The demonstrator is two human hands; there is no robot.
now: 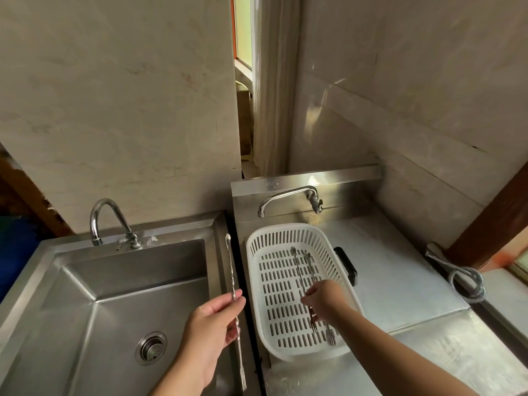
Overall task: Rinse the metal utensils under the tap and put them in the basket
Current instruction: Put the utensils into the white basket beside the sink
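Note:
My left hand [213,324] grips a long twisted metal bar spoon [232,270] over the right rim of the steel sink [120,284], spoon end up and fork end down. My right hand [323,301] reaches into the white slotted basket [258,247], fingers pinched on one of two long metal utensils [300,270] lying along the basket floor. Their fork ends [330,337] point toward me. The curved tap [103,221] stands at the sink's back with no water running.
A second tap [288,197] juts from the steel backsplash above the basket. A black object [347,264] lies right of the basket on the steel counter [400,281]. A coiled metal hose [468,281] rests at the far right. The sink drain [151,348] is open.

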